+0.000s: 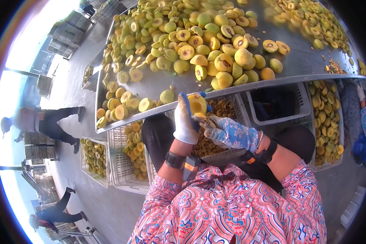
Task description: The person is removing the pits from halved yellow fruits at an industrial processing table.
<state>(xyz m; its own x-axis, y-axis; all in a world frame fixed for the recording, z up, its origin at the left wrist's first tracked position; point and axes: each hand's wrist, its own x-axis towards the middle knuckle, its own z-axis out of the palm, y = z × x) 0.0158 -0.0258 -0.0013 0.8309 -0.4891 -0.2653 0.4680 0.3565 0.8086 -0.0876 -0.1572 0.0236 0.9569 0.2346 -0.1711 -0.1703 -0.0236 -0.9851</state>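
Observation:
My left hand point(185, 120), in a white knit glove with a blue coated palm, grips a halved yellow stone fruit point(198, 103) with its cut face up. A hollow shows in the middle of that face. Against the fruit's lower edge, my right hand point(231, 132), in a blue floral glove, holds a small metal hand tool point(205, 122), its tip partly hidden by a bit of flesh. Both hands are just off the near rim of a metal table point(183, 82). Beyond them lies a pile of halved yellow-green stone fruit point(186, 52), many with brown pit cavities.
Under the rim stand a crate of fruit scraps point(210, 146), a grey plastic crate point(280, 119) with a dark inside, and crates of halves point(326, 122) point(129, 178). Two people point(56, 123) point(59, 213) walk at left. Another person's sleeve point(364, 119) shows at right.

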